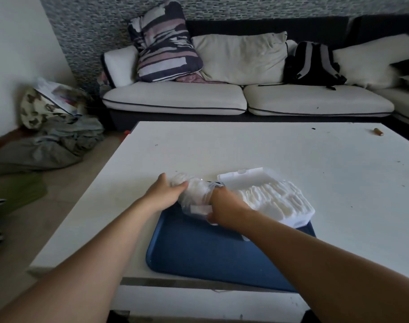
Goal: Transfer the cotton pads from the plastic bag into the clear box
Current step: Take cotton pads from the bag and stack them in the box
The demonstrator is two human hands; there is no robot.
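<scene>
Left hand is gripping the far-left end of the bag, fingers curled on the crinkly clear plastic. The bag is lying on the back edge of a blue tray on the white desk, white pads showing through; a small label on it is too blurred to read. Right hand is pinching the bag's near-right end. Just right, one clear box is sitting with its lid up, a row of white pads inside; count unclear. Two hands, one bag, one box, one tray.
</scene>
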